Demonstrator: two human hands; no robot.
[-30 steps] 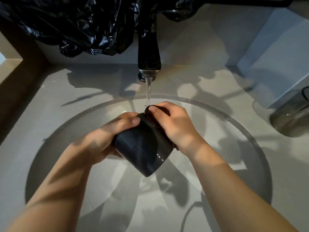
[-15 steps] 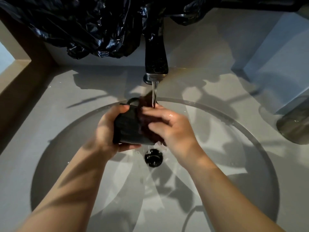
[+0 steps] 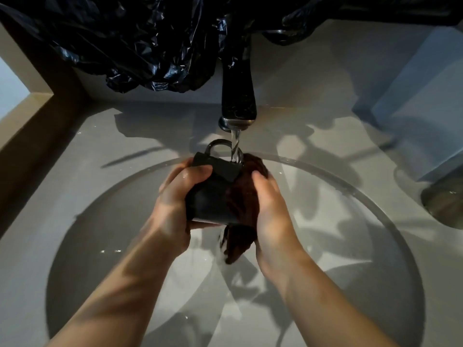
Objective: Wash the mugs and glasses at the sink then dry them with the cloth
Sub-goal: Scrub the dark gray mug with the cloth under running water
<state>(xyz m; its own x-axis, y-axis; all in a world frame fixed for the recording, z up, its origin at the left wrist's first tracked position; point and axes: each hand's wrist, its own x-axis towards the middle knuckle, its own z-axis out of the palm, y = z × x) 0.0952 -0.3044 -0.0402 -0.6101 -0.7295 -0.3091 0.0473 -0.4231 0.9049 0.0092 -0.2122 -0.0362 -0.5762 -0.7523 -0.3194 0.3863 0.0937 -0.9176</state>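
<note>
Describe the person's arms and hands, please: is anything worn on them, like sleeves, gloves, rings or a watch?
Nothing worn is visible. The left forearm and right forearm are bare to the frame edge, without sleeves. The left hand and right hand have no gloves; no watch or ring shows. Water drops glisten on the left hand.

I grip the black mug in my left hand over the back half of the sink basin. Its handle is on the far side, where the tap water strikes it. My right hand presses the wet dark-brown cloth against the mug's right side, one end hanging below. A smoky glass stands on the counter past the basin's right rim.
</note>
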